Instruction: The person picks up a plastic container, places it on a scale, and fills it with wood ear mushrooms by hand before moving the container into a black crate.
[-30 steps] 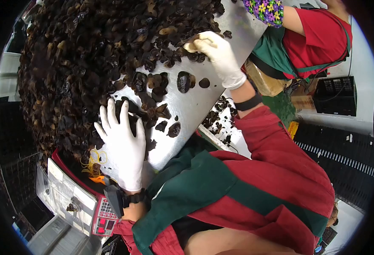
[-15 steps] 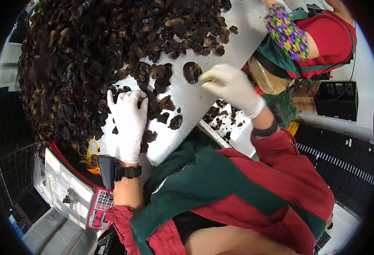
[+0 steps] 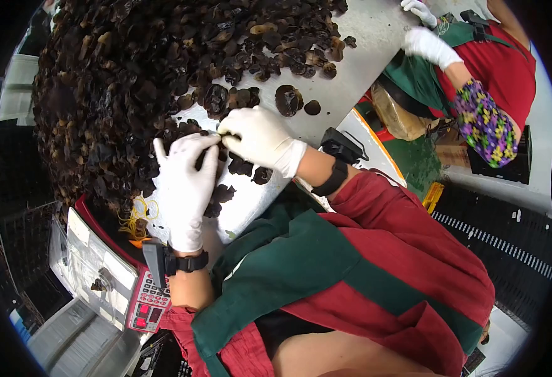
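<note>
Both my hands wear white gloves and meet over the metal table (image 3: 367, 47), at the near edge of a large heap of dark wood ear mushrooms (image 3: 131, 81). My left hand (image 3: 188, 169) has its thumb and forefinger pinched, with the little finger sticking out. Against those fingertips, my right hand (image 3: 260, 139) pinches too. Whatever lies between the fingertips is too small and covered to make out. Loose wood ears surround the hands, among them a dark piece (image 3: 222, 193) below and a broad round one (image 3: 288, 100) above right, beside a small round bit (image 3: 312, 107).
A red scale (image 3: 147, 301) with a keypad stands at lower left, near yellow rubber bands (image 3: 139, 217). A white container with an orange rim (image 3: 389, 160) sits beyond the table edge. A co-worker's gloved hand (image 3: 432, 49) is at upper right; black crates (image 3: 502, 235) are at right.
My right hand has moved left from the table edge to meet my left hand. A small round bit now lies beside the broad wood ear. The co-worker's patterned sleeve has shifted down and right.
</note>
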Demonstrator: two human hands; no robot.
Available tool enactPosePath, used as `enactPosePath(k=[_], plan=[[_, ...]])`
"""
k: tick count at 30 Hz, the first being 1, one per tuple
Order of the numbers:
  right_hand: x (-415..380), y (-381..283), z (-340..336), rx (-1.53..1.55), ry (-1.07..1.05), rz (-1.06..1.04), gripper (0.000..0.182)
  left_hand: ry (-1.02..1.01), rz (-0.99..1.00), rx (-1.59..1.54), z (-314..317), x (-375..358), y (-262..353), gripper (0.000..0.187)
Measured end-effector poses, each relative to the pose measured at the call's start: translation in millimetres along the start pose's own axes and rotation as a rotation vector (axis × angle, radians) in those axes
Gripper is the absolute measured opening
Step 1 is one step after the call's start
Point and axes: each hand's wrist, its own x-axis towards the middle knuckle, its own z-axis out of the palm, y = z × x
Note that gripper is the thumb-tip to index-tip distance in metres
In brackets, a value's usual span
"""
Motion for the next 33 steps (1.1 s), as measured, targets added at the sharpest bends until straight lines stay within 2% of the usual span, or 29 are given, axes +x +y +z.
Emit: enactPosePath(k=[1,3,5,7,9,11,13,14,15,17,18,19,21,22,24,25,29,31,33], plan=[[0.5,2.0,-5.0,0.272,0.066,0.113,0.016,0.047,-0.038,-0.062,-6.7,-1.2,2.8,0.017],[1.1,-3.3,-34.0,0.618,0.050,0.340,0.021,0.167,-0.180,-0.126,-15.9,-10.4,-9.8,0.021],[-4.7,9.4,-52.6,0.766,0.019,0.423,0.019,0.225,-0.358,-0.249,-20.2,-20.7,-25.8,0.021],[-15.6,22.7,-74.5,0.658,-0.042,0.416,0.020,0.259,-0.328,-0.249,-22.5,-29.7,-33.8,0.021],[-33.7,31.6,-106.8,0.571,-0.160,0.441,0.020,0.244,-0.217,-0.052,-25.9,-36.4,-29.7,0.021],[-58.4,47.0,-137.8,0.450,-0.307,0.396,0.021,0.193,-0.220,-0.058,-22.8,-41.1,-21.5,0.022],[-75.6,48.8,-162.6,0.247,-0.374,0.320,0.023,0.186,-0.177,0.008,-19.3,-42.5,-15.9,0.023],[-82.6,49.3,-164.3,-0.006,-0.320,0.276,0.030,0.184,-0.181,0.005,-17.9,-42.3,-16.5,0.023],[-85.8,46.3,-158.9,-0.004,-0.326,0.279,0.030,0.200,-0.174,0.008,-17.2,-42.6,-18.5,0.024],[-78.5,25.9,-131.2,-0.177,-0.137,0.086,0.039,0.209,-0.173,0.023,-19.2,-45.3,-25.7,0.025],[-75.1,16.1,-110.2,-0.049,-0.128,0.023,0.044,0.225,-0.181,0.026,-20.2,-46.8,-31.0,0.026],[-70.4,11.4,-88.2,-0.106,-0.147,-0.092,0.043,0.242,-0.189,0.028,-21.3,-48.5,-33.8,0.026],[-69.8,12.2,-52.3,-0.195,-0.125,-0.174,0.041,0.249,-0.185,0.051,-25.3,-53.2,-32.4,0.027],[-70.2,12.7,-52.1,-0.188,-0.126,-0.178,0.041,0.247,-0.190,0.067,-27.6,-56.7,-32.5,0.027],[-73.5,17.9,-59.8,-0.071,-0.197,0.001,0.033,0.247,-0.208,0.091,-29.7,-64.2,-33.3,0.029],[-76.4,18.3,-72.1,-0.036,-0.173,0.007,0.027,0.245,-0.212,0.094,-28.7,-68.7,-34.8,0.029],[-91.3,33.0,-139.1,-0.169,-0.425,0.084,0.027,0.219,-0.268,0.001,-18.3,-72.5,-26.6,0.027],[-90.7,32.1,-156.4,-0.200,-0.329,0.090,0.034,0.162,-0.230,-0.041,-12.1,-66.7,-15.9,0.030],[-78.2,32.9,-146.3,-0.182,-0.194,0.127,0.039,0.123,-0.094,0.059,-8.1,-51.2,-1.4,0.040]])
